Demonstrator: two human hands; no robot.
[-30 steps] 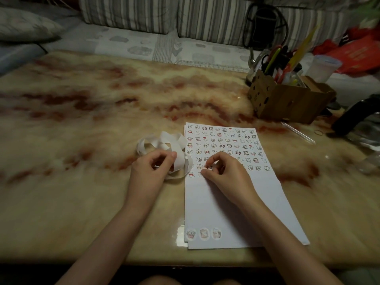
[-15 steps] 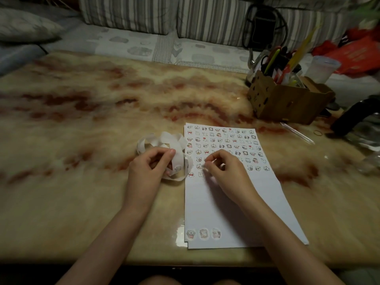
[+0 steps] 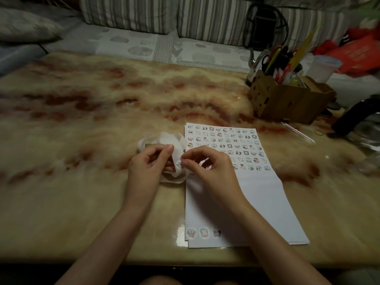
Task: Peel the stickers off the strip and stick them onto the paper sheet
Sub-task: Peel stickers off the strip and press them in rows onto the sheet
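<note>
A curled white sticker strip lies on the marble table just left of the white paper sheet. My left hand pinches the strip between thumb and fingers. My right hand has its thumb and forefinger at a small round sticker on the strip. The upper part of the sheet carries several rows of small stickers, and three more sit at its near left corner.
A brown cardboard box full of pens and scissors stands at the back right. A clear pen and a rubber band lie near it. A dark object and clear plastic are at the far right.
My right hand has moved left off the paper sheet to the strip held in my left hand. The left hand has lifted the strip slightly.
</note>
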